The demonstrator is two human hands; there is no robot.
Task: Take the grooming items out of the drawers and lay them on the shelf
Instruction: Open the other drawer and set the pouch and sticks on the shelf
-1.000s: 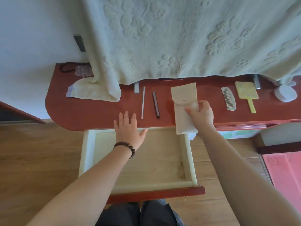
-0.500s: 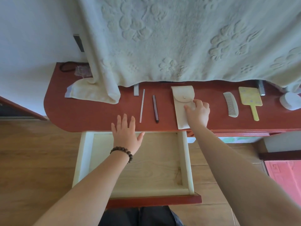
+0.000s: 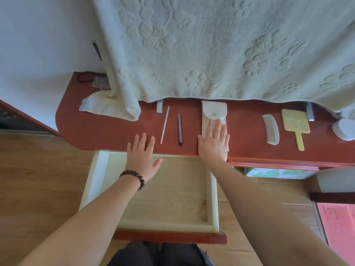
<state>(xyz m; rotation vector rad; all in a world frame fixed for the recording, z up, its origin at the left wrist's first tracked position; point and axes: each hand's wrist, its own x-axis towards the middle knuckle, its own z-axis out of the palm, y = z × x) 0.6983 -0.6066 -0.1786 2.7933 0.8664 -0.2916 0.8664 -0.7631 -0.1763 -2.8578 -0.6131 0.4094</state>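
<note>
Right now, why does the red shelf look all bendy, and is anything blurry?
Head view: the wide-angle lens bows the shelf edge into a curve, strongest toward the sides; soft daylight, no glare, faint shadows; comb and pouch look fairly sharp, while the forearms at the bottom look soft.

Single head-worn wide-angle view, looking forward and steeply down from above. Close range: red shelf (image 3: 107,135) crosses mid-frame, open drawer (image 3: 165,198) directly below, both forearms reaching in from bottom edge. Edges curve from lens distortion. No second view.
</note>
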